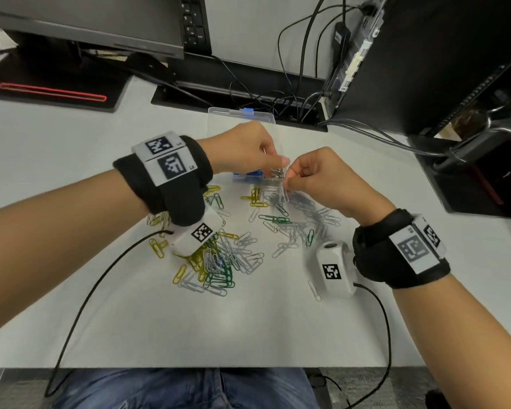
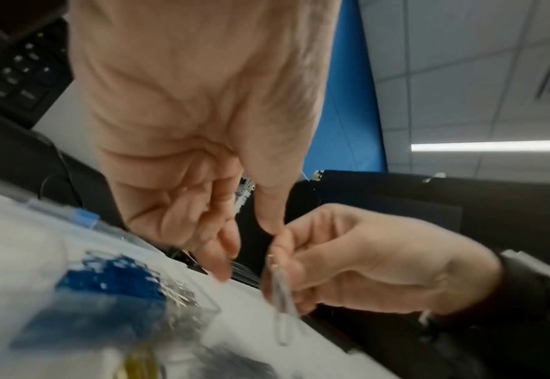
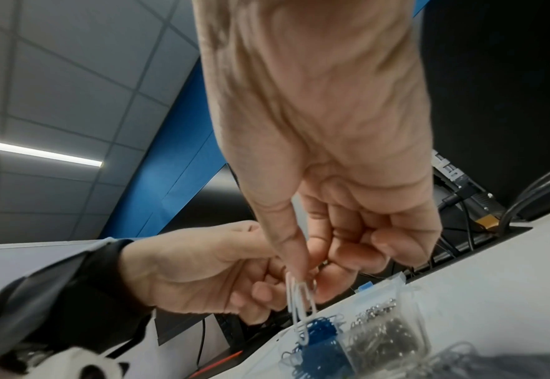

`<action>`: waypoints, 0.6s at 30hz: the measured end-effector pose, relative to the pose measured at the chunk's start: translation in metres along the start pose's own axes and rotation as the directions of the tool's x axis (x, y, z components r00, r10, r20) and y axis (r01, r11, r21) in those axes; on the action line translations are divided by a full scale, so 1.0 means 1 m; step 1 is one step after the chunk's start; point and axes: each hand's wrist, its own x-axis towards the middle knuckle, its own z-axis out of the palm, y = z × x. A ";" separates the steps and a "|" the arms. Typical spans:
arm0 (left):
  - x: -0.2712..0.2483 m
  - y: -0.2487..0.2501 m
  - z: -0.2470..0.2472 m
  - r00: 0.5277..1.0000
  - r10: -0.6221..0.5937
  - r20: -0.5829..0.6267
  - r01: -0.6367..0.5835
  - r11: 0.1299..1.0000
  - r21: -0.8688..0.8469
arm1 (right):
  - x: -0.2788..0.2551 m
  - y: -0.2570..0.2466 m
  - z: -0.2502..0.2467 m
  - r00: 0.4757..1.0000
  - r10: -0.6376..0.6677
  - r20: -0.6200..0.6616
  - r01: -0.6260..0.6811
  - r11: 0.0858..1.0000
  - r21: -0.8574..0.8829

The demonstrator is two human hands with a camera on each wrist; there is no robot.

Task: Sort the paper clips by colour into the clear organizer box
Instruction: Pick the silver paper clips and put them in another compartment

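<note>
The clear organizer box (image 1: 239, 180) lies under both hands, its lid (image 1: 239, 114) open at the back. One compartment holds blue paper clips (image 1: 250, 175) (image 3: 318, 333), the one beside it silver clips (image 1: 276, 172) (image 3: 383, 336). My right hand (image 1: 286, 182) pinches white paper clips (image 1: 284, 194) (image 3: 301, 300) (image 2: 279, 297) between thumb and forefinger; they hang just above the box. My left hand (image 1: 278, 165) hovers beside it. Its thumb tip (image 2: 271, 225) touches the right forefinger at the clips' top, and its fingers (image 2: 223, 256) hang loosely curled with nothing in them. Loose yellow, white and green clips (image 1: 219, 261) lie scattered on the table.
A second spread of white and green clips (image 1: 298, 222) lies under my right wrist. Monitor stands (image 1: 56, 84), a cable tray (image 1: 242, 95) and a dark computer case (image 1: 440, 69) line the back and right. Black wrist-camera cables (image 1: 80, 305) trail over the table's front edge (image 1: 189, 368).
</note>
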 end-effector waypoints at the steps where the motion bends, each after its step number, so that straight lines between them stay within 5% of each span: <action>1: -0.005 -0.001 0.003 0.998 -0.024 0.065 0.029 0.997 -0.072 | 0.000 0.001 0.002 1.000 0.008 -0.013 -0.008 1.000 0.005; 4: -0.013 -0.006 0.014 0.988 -0.057 0.146 0.085 0.977 -0.195 | -0.001 0.003 0.006 0.999 0.025 -0.031 -0.024 0.999 0.034; 8: -0.014 -0.010 0.024 0.995 -0.056 0.088 0.075 0.971 -0.226 | -0.004 0.003 0.009 0.999 0.037 -0.017 -0.036 0.998 0.060; 18: -0.020 -0.019 0.013 0.997 -0.053 0.061 0.061 0.990 -0.127 | 0.005 -0.002 0.006 0.991 0.072 -0.110 -0.060 0.993 0.104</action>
